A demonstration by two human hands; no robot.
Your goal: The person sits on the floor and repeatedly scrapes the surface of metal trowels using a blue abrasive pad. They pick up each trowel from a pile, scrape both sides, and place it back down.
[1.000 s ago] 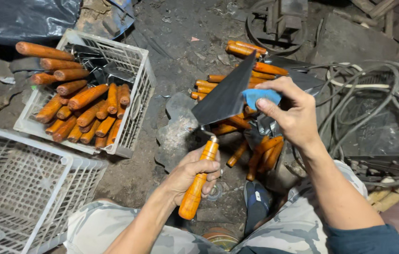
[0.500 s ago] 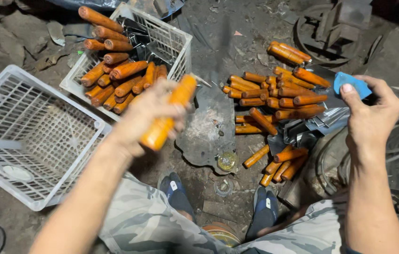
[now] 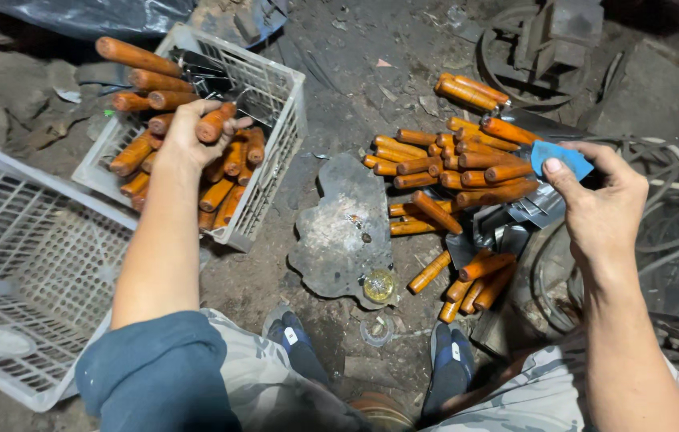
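Far to the left of my left grip, an empty white basket (image 3: 19,264) runs off the frame edge. My left grip (image 3: 187,132) is clenched around an orange-handled tool (image 3: 215,122), holding it over the white crate (image 3: 275,152) full of other orange handles; my fingers hide most of the handle, and I cannot make out its blade among the dark metal beneath. Half a second ago this tool was raised above the floor between crate and pile; now it is down at the crate. Between my grips lies a flat grey metal plate (image 3: 343,228) on the dirt floor. Just left of my right grip (image 3: 595,204) sits the loose pile of orange handles (image 3: 455,172), their blades half buried. My right grip pinches a blue piece (image 3: 561,158), partly covered by my thumb, as before.
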